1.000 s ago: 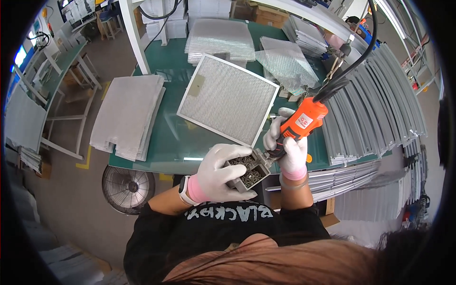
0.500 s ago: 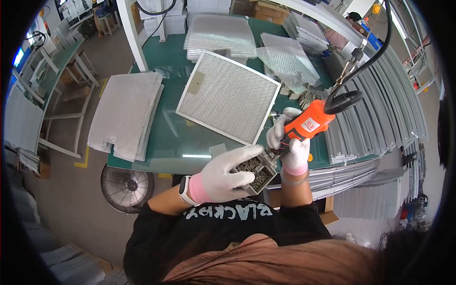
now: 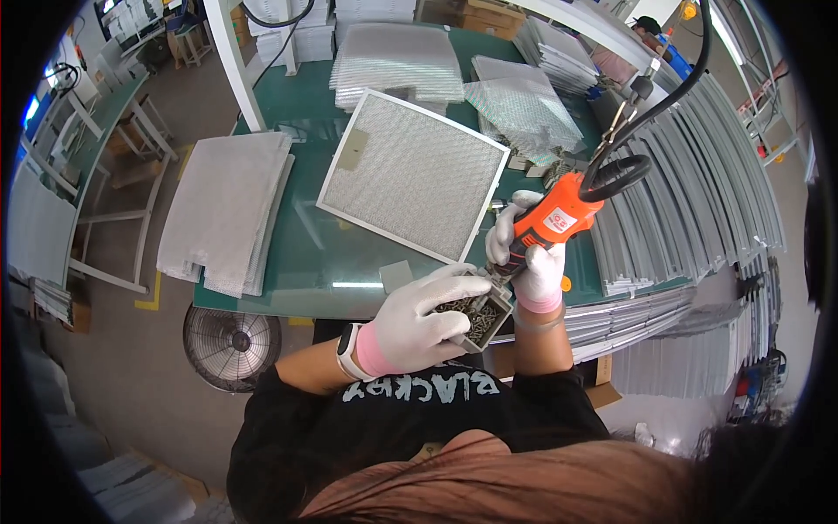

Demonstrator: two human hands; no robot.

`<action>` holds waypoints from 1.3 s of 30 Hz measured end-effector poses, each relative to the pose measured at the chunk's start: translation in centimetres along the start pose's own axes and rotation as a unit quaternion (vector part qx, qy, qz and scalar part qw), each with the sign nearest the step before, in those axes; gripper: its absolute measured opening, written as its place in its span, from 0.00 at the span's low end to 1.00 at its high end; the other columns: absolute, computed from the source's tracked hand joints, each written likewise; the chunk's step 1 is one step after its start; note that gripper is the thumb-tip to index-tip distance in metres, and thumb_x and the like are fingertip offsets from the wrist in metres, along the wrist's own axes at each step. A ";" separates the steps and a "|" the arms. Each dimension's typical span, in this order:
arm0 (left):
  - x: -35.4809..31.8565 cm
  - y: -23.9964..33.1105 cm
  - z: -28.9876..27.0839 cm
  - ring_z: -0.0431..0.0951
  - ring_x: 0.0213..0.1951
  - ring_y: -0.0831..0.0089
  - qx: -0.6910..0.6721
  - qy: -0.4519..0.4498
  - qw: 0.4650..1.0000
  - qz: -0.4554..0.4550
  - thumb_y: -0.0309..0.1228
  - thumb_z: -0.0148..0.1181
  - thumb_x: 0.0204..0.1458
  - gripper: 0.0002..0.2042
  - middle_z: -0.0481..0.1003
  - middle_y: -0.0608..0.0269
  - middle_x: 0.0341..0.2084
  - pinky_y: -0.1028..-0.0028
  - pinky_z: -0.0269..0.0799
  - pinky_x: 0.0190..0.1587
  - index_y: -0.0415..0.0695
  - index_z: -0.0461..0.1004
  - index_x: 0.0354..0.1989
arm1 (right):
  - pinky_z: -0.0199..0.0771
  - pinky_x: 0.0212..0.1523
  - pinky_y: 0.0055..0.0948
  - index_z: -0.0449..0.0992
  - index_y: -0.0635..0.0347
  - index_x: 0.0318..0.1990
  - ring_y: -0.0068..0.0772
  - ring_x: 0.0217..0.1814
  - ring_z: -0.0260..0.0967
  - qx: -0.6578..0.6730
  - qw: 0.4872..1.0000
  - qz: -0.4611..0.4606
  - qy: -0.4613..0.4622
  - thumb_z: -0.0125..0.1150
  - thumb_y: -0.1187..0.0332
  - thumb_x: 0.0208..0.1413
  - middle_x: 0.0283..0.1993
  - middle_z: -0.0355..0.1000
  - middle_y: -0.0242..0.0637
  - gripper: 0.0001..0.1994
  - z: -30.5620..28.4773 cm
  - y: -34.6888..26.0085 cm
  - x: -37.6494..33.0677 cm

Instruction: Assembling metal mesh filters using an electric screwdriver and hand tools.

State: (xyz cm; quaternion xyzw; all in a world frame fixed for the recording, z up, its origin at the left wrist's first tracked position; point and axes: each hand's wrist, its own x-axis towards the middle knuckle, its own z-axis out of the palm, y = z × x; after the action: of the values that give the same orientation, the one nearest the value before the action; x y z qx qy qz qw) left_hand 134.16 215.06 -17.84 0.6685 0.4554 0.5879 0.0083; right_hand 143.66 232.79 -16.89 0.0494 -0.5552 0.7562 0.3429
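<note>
My left hand [image 3: 423, 316], in a white glove with a pink cuff, grips a small grey box [image 3: 497, 336] by its left side. Loose screws [image 3: 482, 321] fill the box, which is held just off the table's near edge. An orange and black electric screwdriver [image 3: 559, 214] is in my right hand [image 3: 534, 266], also gloved, with fingers wrapped around its body. The screwdriver's lower end is at the box's far rim; its tip is hard to make out. Beyond both hands a square mesh panel [image 3: 415, 175] with a white frame lies on the green table [image 3: 305, 253].
Wrapped panels [image 3: 223, 210] lie stacked at the left table edge. Bubble wrap [image 3: 524, 105] and another stack [image 3: 397, 65] are at the back. Rows of grey frames [image 3: 690, 192] stand on the right. A black cable [image 3: 668, 105] hangs above the screwdriver. A floor fan [image 3: 232, 345] is at lower left.
The whole view has shifted slightly. My left fingers have drawn in a little at the box, showing more of the screws. The screwdriver has moved slightly left and down.
</note>
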 end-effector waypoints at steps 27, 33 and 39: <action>0.2 0.6 0.6 0.66 0.62 0.46 0.009 -0.039 0.999 -0.012 0.33 0.81 0.34 0.43 0.57 0.39 0.65 0.53 0.64 0.61 0.48 0.60 0.61 | 0.66 0.26 0.27 0.64 0.61 0.62 0.27 0.24 0.64 0.003 1.000 -0.006 -0.008 0.68 0.53 0.55 0.32 0.66 0.37 0.33 -1.2 -0.2 0.1; 1.8 -1.5 0.1 0.62 0.66 0.57 -0.184 -0.061 0.975 -0.107 0.32 0.65 0.53 0.36 0.49 0.51 0.71 0.60 0.54 0.69 0.45 0.54 0.69 | 0.71 0.32 0.24 0.63 0.67 0.61 0.26 0.30 0.69 0.025 0.999 0.001 -0.023 0.68 0.58 0.53 0.34 0.71 0.36 0.33 -1.9 -0.1 -0.1; 7.1 -2.8 0.1 0.67 0.63 0.67 -0.388 -0.072 0.907 -0.150 0.19 0.57 0.49 0.42 0.56 0.55 0.67 0.63 0.56 0.69 0.43 0.46 0.74 | 0.72 0.35 0.27 0.64 0.62 0.61 0.28 0.34 0.70 -0.021 0.997 0.032 -0.065 0.62 0.55 0.57 0.38 0.71 0.38 0.29 -1.3 0.6 -0.3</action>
State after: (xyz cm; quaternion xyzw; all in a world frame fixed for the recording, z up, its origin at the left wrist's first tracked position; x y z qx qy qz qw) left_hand 131.79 221.08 -13.87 0.5772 0.2844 0.6599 0.3879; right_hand 143.95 233.70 -18.01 0.0730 -0.5932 0.7502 0.2828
